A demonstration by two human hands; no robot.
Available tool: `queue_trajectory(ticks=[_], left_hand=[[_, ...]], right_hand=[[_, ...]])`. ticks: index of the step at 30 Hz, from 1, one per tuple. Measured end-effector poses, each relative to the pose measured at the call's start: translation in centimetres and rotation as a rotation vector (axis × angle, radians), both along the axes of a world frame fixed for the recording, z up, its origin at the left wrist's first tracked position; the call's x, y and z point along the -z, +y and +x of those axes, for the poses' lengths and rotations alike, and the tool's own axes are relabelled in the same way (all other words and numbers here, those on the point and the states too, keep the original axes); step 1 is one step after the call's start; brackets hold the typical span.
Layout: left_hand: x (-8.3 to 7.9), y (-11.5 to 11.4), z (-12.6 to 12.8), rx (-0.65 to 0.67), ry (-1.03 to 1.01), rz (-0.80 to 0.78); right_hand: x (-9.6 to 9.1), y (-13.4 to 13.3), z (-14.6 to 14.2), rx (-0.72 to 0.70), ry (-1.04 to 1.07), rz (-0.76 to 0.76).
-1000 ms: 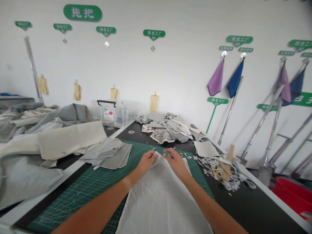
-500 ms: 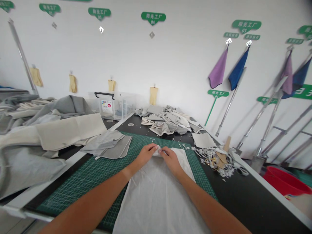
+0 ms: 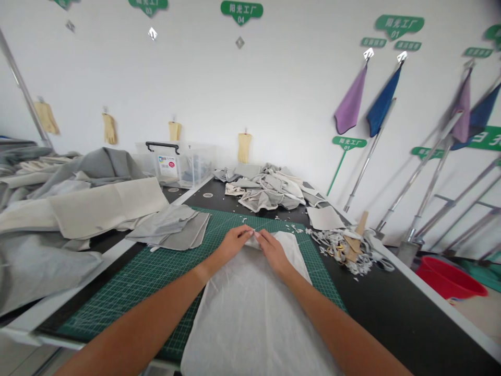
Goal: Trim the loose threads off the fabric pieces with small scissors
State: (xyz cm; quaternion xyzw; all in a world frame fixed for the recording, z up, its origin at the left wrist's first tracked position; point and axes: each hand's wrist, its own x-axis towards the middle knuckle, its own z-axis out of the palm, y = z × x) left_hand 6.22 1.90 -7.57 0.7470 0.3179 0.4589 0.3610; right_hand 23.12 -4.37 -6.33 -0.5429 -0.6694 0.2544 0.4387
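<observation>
A long pale grey piece of fabric runs from the front edge over a green gridded cutting mat. At its far end my left hand pinches the cloth between thumb and fingers. My right hand grips the same end close beside it, the fingertips of both hands nearly meeting. A small fold of the cloth shows between them. Part of the fabric spreads out flat to the right of my right hand. Exactly what lies under the fingertips is hidden.
Folded grey cloths lie on the mat's left, beside a large fabric heap. Fabric scraps are piled at the back near a clear plastic box. Shreds and scissors lie right; a red basin stands beyond the table edge.
The view has tilted slightly downward. Both hands stay at the far end of the fabric, with their fingers shifted a little closer together on the fold.
</observation>
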Motion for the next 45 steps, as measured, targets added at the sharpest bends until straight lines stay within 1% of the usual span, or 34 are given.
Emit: queue_trajectory(ticks=[9, 15, 25, 36, 40, 45], left_hand=[[0.28, 0.31, -0.12, -0.006, 0.023, -0.003], [0.36, 0.41, -0.11, -0.043, 0.036, -0.021], [0.42, 0.39, -0.21, 0.019, 0.03, -0.025], [0.84, 0.69, -0.3, 0.041, 0.024, -0.042], [0.69, 0.61, -0.29, 0.047, 0.021, -0.049], [0.52, 0.51, -0.27, 0.051, 0.029, -0.054]], right_hand=[[0.14, 0.04, 0.1, -0.003, -0.072, 0.017], [0.06, -0.25, -0.06, 0.021, -0.12, 0.027], [0.25, -0.06, 0.01, 0.029, -0.188, 0.032], [0.31, 0.04, 0.14, 0.023, -0.157, 0.049], [0.35, 0.08, 0.06, 0.038, -0.155, 0.031], [0.39, 0.0, 0.01, 0.046, -0.171, 0.045]])
